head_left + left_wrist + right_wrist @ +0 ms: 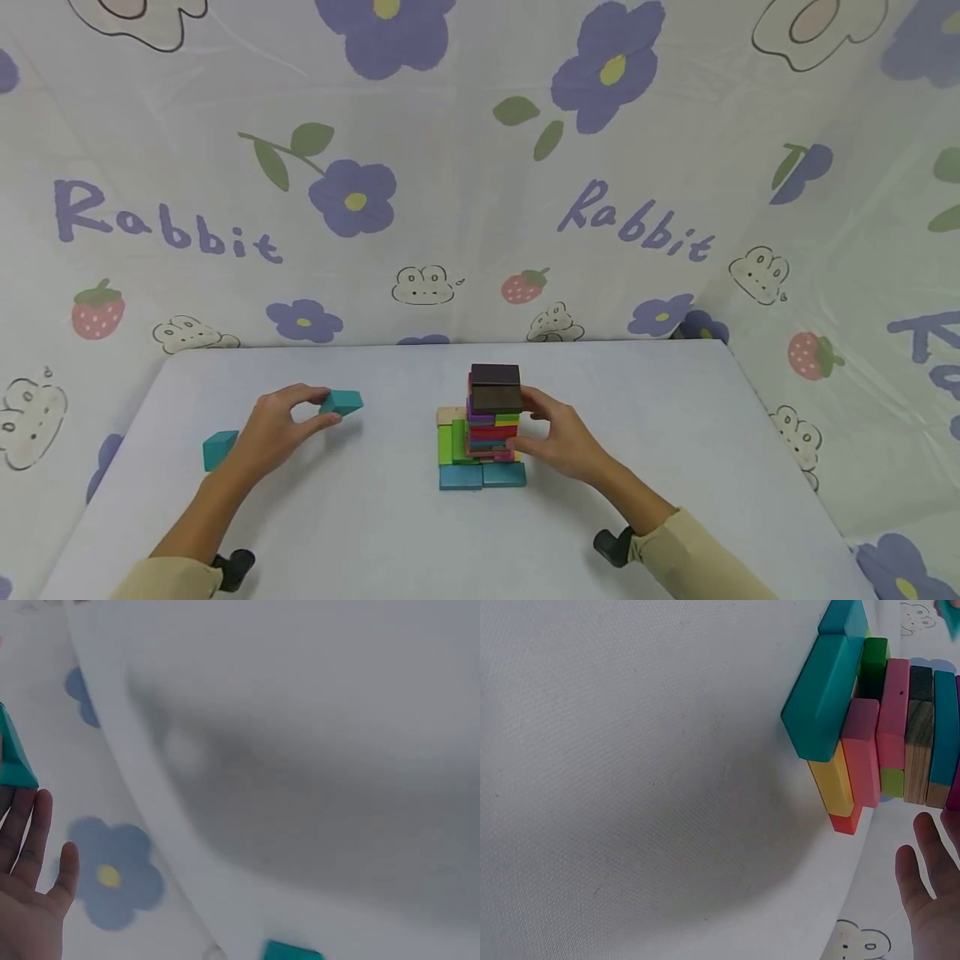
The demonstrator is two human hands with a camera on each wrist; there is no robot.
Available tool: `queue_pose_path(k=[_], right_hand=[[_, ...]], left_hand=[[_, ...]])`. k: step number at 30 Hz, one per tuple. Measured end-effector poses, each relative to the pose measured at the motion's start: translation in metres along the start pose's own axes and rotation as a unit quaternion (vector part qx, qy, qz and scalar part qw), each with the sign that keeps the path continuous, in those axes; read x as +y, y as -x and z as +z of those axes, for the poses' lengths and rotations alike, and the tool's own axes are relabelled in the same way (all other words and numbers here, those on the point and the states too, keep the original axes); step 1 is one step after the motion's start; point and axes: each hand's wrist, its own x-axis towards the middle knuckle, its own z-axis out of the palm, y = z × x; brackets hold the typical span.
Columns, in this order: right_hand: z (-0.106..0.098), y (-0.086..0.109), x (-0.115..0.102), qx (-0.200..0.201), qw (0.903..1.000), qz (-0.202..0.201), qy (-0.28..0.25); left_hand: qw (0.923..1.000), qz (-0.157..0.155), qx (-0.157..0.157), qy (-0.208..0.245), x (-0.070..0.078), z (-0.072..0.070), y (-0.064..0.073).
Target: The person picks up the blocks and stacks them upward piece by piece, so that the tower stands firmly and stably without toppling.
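Observation:
My left hand (281, 429) pinches a teal triangular block (345, 402) between thumb and fingertips, above the left half of the table. In the left wrist view part of this triangular block (16, 761) shows at the left edge. A tower of coloured wooden blocks (492, 425) stands at mid-table, with dark brown pieces (495, 387) on top. My right hand (566, 437) is at the tower's right side, thumb low and fingers higher, seemingly touching it. The right wrist view shows two of its fingers (930, 855) fairly straight beside the stack; its thumb is hidden there.
A second teal block (220, 450) lies on the table by my left forearm. Green blocks (446, 443) and blue blocks (461, 477) surround the tower's base. Behind the white table (360, 533) hangs a patterned cloth (450, 225).

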Motion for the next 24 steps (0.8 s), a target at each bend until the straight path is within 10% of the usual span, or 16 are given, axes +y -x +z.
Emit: queue_pose_path(k=[13, 24], right_hand=[[0.000, 0.000, 0.001, -0.002, 1.0000, -0.005, -0.004], [-0.001, -0.001, 0.001, -0.005, 1.0000, -0.008, -0.001]], left_hand=[[0.9932, 0.072, 0.009, 0.091, 0.097, 0.021, -0.054], [0.9900, 0.109, -0.015, 0.088, 0.135, 0.044, -0.082]])
